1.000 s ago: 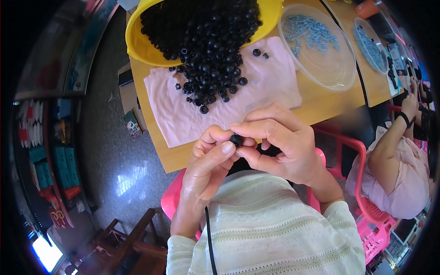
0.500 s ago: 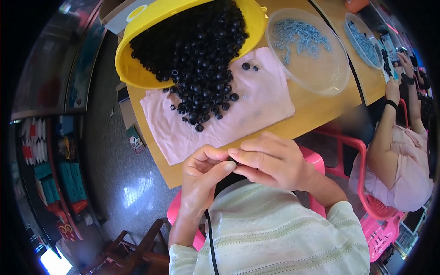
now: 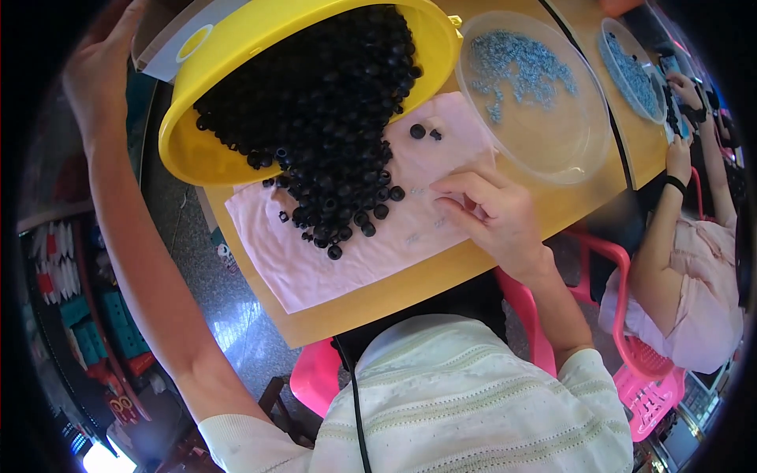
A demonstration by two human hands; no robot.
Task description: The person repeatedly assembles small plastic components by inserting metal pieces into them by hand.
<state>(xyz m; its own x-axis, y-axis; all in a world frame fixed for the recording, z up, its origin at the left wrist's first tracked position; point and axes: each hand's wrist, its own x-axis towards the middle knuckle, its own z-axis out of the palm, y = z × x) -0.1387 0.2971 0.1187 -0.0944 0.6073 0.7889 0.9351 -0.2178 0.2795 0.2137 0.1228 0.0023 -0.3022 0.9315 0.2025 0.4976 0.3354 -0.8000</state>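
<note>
Right hand [image 3: 493, 217] fingertips pinched on pink cloth [image 3: 315, 268], picking tiny part; left hand [image 3: 98, 67] reaching away, fingers unclear. Next: grab black bead [image 3: 335, 252].

Tan wooden worktop [image 3: 410, 288] with cloth and bowls

A pale pink cloth [image 3: 315, 260] lies flat on it, a tipped yellow plastic basin [image 3: 205, 150] resting at the cloth's far edge. Beside the cloth stand two clear plastic bowls, one large [image 3: 568, 150], one smaller [image 3: 631, 75], farther right.

Small black round beads [image 3: 331, 118] spill from a tilted yellow bowl [image 3: 236, 150] onto pink cloth [image 3: 331, 268].
</note>
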